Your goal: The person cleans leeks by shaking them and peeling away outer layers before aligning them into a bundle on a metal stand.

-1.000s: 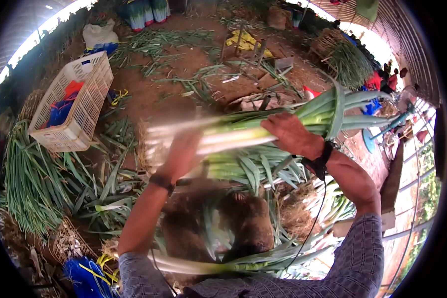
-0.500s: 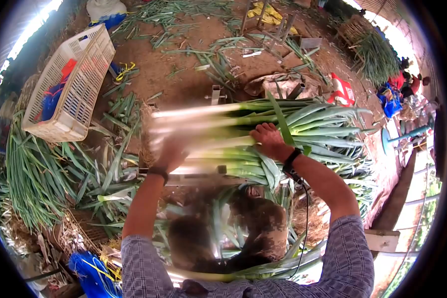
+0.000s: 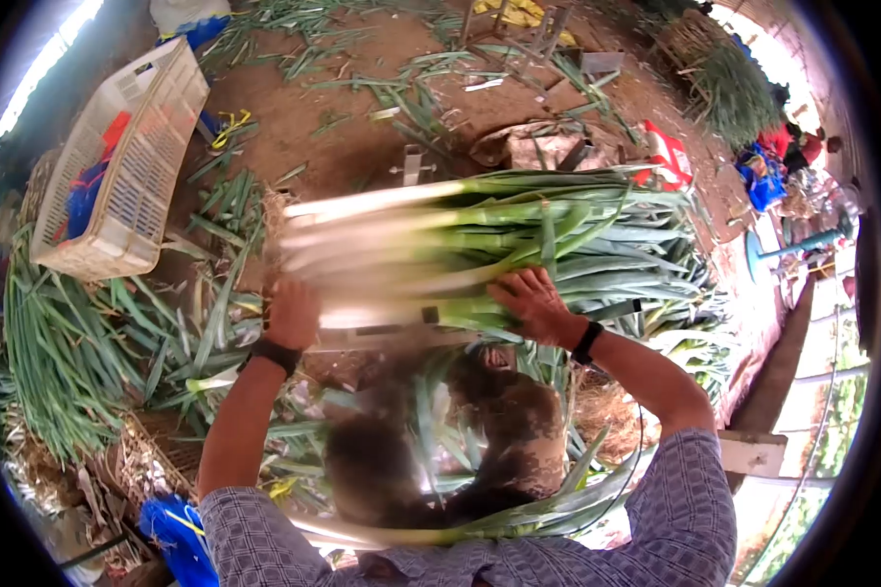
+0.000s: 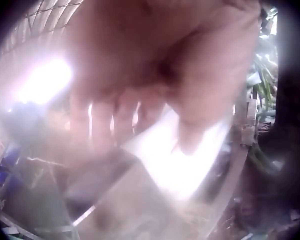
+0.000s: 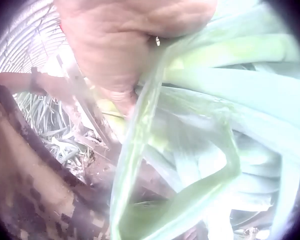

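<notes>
In the head view, a row of leeks point(image 3: 494, 233) lies across a low stand before the person, white ends left and leaves right, probably turned 1 way so that the stems stay together. The right hand point(image 3: 535, 305) rests on the near side of the row with fingers spread, perhaps to steady it, while the left hand point(image 3: 292, 311) is at the near left corner, just beside the white ends; blur hides whether it touches them. Beyond is a brown earth floor point(image 3: 357, 161) littered with cut leaves, with a pale plastic crate point(image 3: 162, 147) far left and a heap of green leaves point(image 3: 78, 352) nearer. In the left wrist view, that hand's fingers look straight and the thumb stands apart; a glaring white patch point(image 4: 175, 155) beneath cannot be identified. In the right wrist view, the palm is over pale leaves, its fingertips hidden, with camouflage trousers point(image 5: 35, 200) left and a ribbed roof point(image 5: 20, 50) behind.
</notes>
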The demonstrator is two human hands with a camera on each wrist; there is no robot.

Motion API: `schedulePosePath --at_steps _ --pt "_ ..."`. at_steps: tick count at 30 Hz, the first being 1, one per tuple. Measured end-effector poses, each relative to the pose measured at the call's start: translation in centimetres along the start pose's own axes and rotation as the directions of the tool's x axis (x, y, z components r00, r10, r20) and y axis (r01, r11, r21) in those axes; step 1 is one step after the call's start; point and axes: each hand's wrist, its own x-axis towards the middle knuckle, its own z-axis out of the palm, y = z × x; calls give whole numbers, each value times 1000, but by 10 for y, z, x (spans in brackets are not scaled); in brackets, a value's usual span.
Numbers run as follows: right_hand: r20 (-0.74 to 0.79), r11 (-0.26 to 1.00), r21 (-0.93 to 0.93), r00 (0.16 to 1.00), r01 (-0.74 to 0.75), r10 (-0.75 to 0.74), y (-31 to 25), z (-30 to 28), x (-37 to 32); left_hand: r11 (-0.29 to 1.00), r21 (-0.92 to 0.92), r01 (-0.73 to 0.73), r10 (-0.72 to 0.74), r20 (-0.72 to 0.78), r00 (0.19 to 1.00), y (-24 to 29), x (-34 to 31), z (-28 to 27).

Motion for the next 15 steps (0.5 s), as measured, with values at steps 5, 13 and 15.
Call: schedulePosePath --at_steps 5,13,15 --pt "-54 999 53 999 4 -1 -4 21 0 999 -9 -35 34 -126 991 -1 -20 36" --pt "164 882 -396 926 -254 340 50 -25 -63 982 -189 -31 12 -102 995 4 -19 17" --pt "381 863 -370 791 -345 479 60 -96 -72 978 -207 -31 11 -99 995 4 -16 21"
